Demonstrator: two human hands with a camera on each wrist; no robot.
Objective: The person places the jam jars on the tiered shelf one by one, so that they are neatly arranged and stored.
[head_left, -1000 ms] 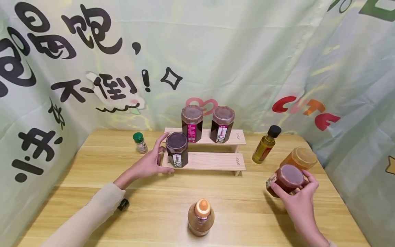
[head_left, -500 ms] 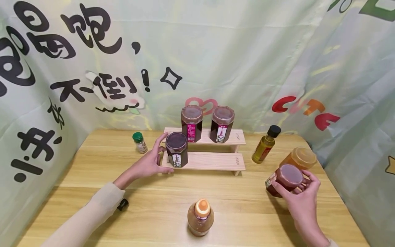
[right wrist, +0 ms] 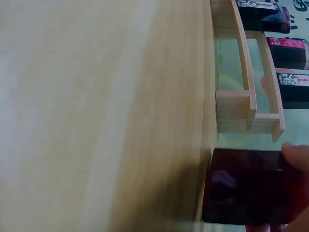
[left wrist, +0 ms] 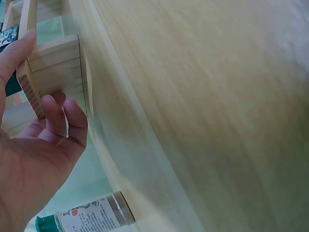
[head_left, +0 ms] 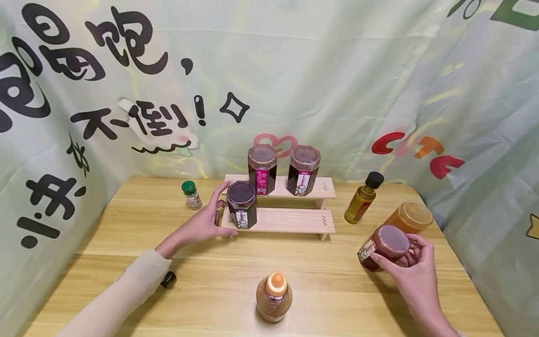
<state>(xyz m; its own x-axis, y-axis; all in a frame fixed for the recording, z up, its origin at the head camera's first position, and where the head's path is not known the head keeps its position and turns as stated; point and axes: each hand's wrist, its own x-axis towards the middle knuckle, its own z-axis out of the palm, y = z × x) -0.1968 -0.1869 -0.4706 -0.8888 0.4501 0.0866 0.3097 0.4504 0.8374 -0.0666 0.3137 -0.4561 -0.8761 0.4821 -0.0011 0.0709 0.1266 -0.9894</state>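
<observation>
My right hand [head_left: 417,276] grips a dark red jam jar [head_left: 389,248] by its side, thumb toward the front, label facing left. In the right wrist view the jam jar [right wrist: 246,188] has its base close to the table surface. At the left end of a two-step wooden rack [head_left: 290,220], my left hand [head_left: 207,220] holds the lower step, thumb at the front edge and other fingers curled behind, as the left wrist view shows. Beside those fingers a dark jam jar [head_left: 242,206] stands on the lower step. Two more jars [head_left: 262,171] stand on the upper step.
A honey-coloured jar [head_left: 410,217] stands just behind the held one, with an oil bottle [head_left: 363,199] to its left. A brown squeeze bottle [head_left: 274,299] is at front centre. A green-capped shaker [head_left: 192,195] and a black object [head_left: 168,279] are on the left. Printed curtains enclose the table.
My right hand has moved the held jar slightly left, and its label has turned a little more into view. The left hand has stayed at the rack's end.
</observation>
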